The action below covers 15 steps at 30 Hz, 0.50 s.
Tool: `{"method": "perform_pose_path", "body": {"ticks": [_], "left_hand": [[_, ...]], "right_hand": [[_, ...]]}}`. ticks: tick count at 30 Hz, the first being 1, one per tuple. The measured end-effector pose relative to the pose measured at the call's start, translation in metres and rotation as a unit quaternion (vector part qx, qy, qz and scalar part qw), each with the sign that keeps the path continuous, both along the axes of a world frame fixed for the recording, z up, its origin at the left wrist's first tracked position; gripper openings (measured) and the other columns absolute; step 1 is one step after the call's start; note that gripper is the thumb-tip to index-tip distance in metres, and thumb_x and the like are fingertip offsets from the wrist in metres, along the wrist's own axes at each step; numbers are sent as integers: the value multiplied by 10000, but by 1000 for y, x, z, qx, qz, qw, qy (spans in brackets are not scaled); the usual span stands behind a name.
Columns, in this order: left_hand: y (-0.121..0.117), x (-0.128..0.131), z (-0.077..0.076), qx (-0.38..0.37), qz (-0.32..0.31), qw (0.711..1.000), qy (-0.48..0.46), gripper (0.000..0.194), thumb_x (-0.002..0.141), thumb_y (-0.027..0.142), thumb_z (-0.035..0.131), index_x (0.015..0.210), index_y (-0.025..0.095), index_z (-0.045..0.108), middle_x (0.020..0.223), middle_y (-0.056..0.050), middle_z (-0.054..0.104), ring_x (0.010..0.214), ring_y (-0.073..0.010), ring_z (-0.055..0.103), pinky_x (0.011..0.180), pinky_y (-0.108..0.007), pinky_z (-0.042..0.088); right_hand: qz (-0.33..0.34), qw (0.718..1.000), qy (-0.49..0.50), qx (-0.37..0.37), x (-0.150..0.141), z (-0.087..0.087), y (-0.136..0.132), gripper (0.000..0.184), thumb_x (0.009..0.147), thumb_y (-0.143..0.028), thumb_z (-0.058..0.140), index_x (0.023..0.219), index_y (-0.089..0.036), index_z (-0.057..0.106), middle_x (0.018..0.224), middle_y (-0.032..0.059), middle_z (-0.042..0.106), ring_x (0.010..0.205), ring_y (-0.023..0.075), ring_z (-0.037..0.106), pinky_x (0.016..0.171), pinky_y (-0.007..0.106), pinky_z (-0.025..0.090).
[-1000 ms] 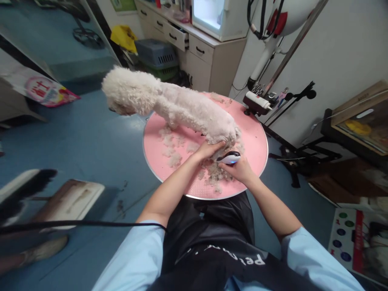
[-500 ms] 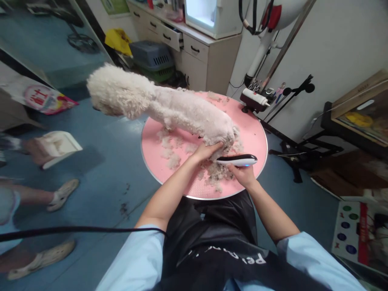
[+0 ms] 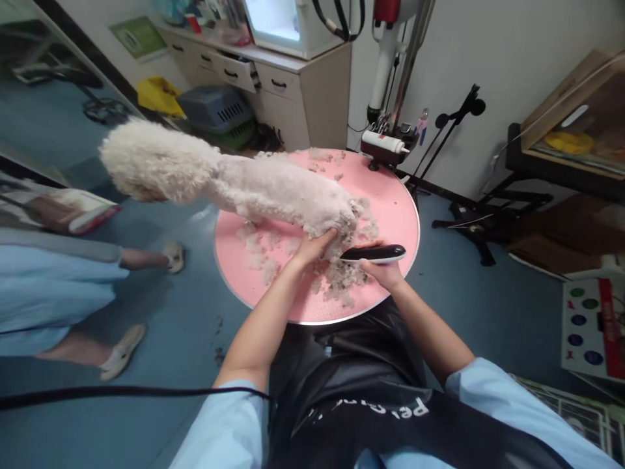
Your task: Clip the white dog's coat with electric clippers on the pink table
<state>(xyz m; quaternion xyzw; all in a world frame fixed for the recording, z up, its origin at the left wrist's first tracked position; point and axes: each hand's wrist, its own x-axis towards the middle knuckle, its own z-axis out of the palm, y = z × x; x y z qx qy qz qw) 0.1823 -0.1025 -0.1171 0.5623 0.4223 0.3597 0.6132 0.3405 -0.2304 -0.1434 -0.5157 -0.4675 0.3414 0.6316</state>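
A white dog stands on the round pink grooming table, its fluffy head to the left and its body cut short. My left hand is closed around the upper part of its hind leg, thumb near the rump. In my right hand lies a black and white hair clipper, gripped from below. The clipper's blade end points left at the lower hind leg; whether it touches is hard to tell. Clumps of cut hair are scattered under the dog and below both hands.
At the left, a person in a blue garment stands near a dustpan. A tool holder with a white bottle sits at the table's back edge. Behind are a pet carrier and a cabinet. A black cord crosses at lower left.
The clipper has turned, showing its black top and pointing left toward the leg. My left hand keeps its hold. The view has shifted right, and the person at left shows more fully.
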Motion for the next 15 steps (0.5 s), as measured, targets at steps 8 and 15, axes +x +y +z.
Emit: {"method": "perform_pose_path", "body": {"ticks": [8, 15], "left_hand": [[3, -9, -8, -38, 38, 998, 43, 428, 768, 360, 729, 1153, 180, 679, 1309, -87, 674, 1266, -253, 590, 1101, -375, 431], [3, -10, -8, -88, 69, 992, 58, 460, 795, 332, 710, 1218, 159, 660, 1316, -100, 668, 1260, -259, 597, 1081, -377, 454]], "right_hand": [[82, 996, 30, -28, 16, -5, -2, 593, 578, -662, 828, 908, -251, 556, 1034, 71, 744, 987, 262, 722, 899, 468, 579], [66, 996, 51, -16, 14, -5, 9, 583, 599, -655, 815, 918, -258, 533, 1029, 66, 750, 947, 245, 727, 887, 454, 583]]}}
